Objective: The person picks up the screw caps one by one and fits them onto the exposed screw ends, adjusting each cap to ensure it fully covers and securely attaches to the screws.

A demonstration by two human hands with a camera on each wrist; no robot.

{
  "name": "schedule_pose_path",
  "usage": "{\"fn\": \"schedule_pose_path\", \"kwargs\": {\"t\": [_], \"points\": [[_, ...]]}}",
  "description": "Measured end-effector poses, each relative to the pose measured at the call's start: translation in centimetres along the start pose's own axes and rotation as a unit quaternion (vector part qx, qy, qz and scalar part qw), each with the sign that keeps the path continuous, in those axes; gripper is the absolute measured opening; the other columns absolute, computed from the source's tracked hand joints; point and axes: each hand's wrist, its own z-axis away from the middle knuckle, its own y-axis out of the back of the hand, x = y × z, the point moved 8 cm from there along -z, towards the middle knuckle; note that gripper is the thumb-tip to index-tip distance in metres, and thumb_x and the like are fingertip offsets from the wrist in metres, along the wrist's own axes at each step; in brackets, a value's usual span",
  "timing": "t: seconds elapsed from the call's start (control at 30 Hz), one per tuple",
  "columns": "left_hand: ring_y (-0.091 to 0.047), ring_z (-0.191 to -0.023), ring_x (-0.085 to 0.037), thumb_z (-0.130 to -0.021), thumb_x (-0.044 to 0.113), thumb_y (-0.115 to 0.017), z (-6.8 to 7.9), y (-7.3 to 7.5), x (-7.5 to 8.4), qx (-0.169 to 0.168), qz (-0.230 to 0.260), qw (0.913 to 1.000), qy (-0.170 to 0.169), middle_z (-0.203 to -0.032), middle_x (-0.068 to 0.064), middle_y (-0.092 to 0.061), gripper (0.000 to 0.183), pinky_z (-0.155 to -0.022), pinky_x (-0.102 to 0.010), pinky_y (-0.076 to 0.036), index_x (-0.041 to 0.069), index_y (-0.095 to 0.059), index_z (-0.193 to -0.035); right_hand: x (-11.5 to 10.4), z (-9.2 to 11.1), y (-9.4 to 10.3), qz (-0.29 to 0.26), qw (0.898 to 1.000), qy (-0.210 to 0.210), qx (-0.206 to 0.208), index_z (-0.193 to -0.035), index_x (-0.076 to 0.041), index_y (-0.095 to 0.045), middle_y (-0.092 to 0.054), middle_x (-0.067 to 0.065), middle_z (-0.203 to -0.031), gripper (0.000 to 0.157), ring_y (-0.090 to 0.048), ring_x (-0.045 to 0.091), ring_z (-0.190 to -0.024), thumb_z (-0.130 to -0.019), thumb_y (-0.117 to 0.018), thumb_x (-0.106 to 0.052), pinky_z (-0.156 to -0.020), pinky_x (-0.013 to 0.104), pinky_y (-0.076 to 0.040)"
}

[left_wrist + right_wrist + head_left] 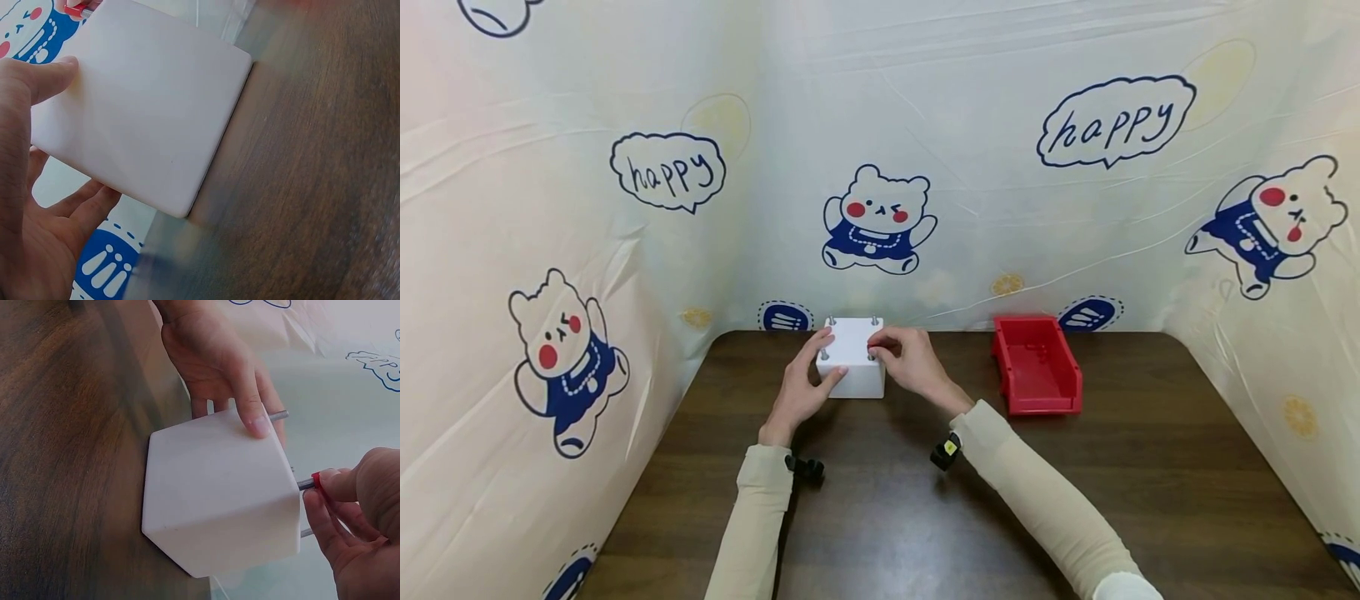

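A white box (859, 383) stands on the table with several metal bolts (824, 354) rising from the corners of its top. My left hand (801, 385) grips its left side, the thumb on the front face and the fingers around the side. At the front right bolt (305, 484), my right hand (913, 360) pinches a small red ring-like piece (316, 480) between thumb and fingertips, at the bolt's tip. The fingers partly hide this piece, so its exact shape cannot be told.
On the right of the brown table (880, 517) sits a red open bin (1045, 404), with small red pieces that are hard to make out inside. A printed curtain (970, 208) hangs behind the table's far edge and at both sides.
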Motion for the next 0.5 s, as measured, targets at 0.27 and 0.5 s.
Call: {"fn": "schedule_pose_path", "kwargs": {"t": [0.27,0.5], "points": [[-0.032,-0.161,-0.029,-0.102,0.032,-0.075,0.12,0.03,0.04,0.000,-0.002,1.0000,0.005,-0.174,0.005,-0.036,0.061,-0.127,-0.063,-0.031,0.026,-0.051,-0.158,0.15,0.10,-0.12,-0.002,1.000,-0.003,0.000,-0.114,-0.004,-0.080,-0.080,0.006,-0.107,0.015,-0.071,0.017,-0.087,-0.100,-0.074,-0.007,-0.082,0.031,-0.064],[-0.031,-0.162,-0.028,-0.102,0.032,-0.075,0.10,0.03,0.00,-0.001,-0.003,1.0000,0.008,-0.174,0.007,-0.035,0.062,-0.127,-0.063,-0.031,0.026,-0.051,-0.158,0.33,0.17,-0.20,-0.001,1.000,-0.005,0.000,-0.114,-0.004,-0.080,-0.080,0.006,-0.107,0.015,-0.069,0.017,-0.086,-0.101,-0.074,-0.007,-0.082,0.032,-0.064]]}}
